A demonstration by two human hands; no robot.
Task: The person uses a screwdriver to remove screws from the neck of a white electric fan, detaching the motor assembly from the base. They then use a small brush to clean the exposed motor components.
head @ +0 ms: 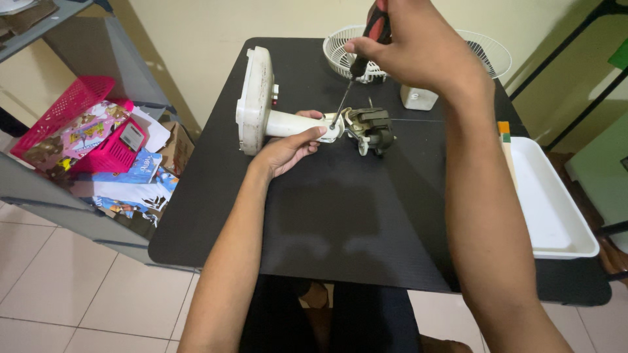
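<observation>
Left hand curls its fingers around the white fan stand lying on the black table. Right hand, raised (wrist bent downward), grips a screwdriver, tip at the motor joint.

White fan stand, dark grey motor, red-black screwdriver, black surface, white tray, pink baskets.
</observation>
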